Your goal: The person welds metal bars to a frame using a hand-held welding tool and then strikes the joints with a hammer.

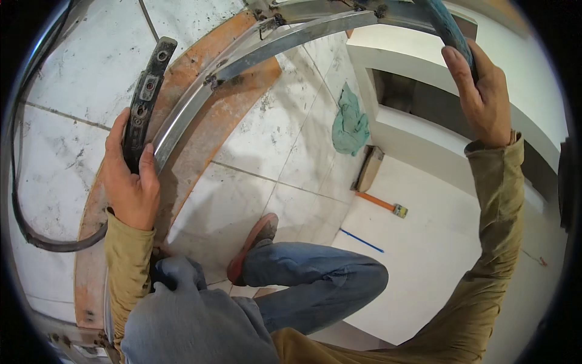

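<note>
Clasped, left hand (130, 189) on a black bar-shaped tool (144, 97), right hand (490, 100) round a blue-green tube (445, 27); I'd hold both steady beside the metal frame (188, 115)!

Hands (134, 193) holding black bar (144, 103), blue-green tube (447, 29)

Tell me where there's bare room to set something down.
The white surface is bare between the blue stick, orange-handled brush and right sleeve. Smudged tiles are open between the green cloth and orange strip. It's crowded where cloth, block and brush lie close together, and where the left hand holds the black bar beside the metal frame.
</note>
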A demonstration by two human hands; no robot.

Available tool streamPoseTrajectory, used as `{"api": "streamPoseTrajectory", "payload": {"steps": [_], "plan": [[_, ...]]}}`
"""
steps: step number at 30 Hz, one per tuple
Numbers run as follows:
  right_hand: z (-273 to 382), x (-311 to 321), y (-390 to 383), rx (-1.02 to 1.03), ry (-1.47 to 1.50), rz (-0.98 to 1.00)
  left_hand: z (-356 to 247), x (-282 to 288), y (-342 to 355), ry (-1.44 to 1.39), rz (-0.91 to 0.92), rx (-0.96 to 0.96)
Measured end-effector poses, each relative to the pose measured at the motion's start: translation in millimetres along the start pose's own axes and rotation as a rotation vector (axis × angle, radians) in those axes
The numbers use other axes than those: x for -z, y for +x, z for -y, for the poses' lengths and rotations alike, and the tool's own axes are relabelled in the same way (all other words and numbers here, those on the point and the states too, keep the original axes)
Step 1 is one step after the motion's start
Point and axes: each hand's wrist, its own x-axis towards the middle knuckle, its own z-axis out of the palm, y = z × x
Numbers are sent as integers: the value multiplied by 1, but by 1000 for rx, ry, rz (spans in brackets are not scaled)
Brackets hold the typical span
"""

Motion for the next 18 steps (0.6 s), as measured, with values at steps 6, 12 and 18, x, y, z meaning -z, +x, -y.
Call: {"api": "streamPoseTrajectory", "payload": {"steps": [6, 12, 18], "plan": [[-13, 15, 29, 125, -153, 55, 3, 2, -2, -84, 13, 73], [22, 29, 40, -80, -349, 284, 6, -6, -7, -143, 30, 144], [24, 28, 36, -70, -320, 229, 4, -3, -5, -160, 31, 157]]}}
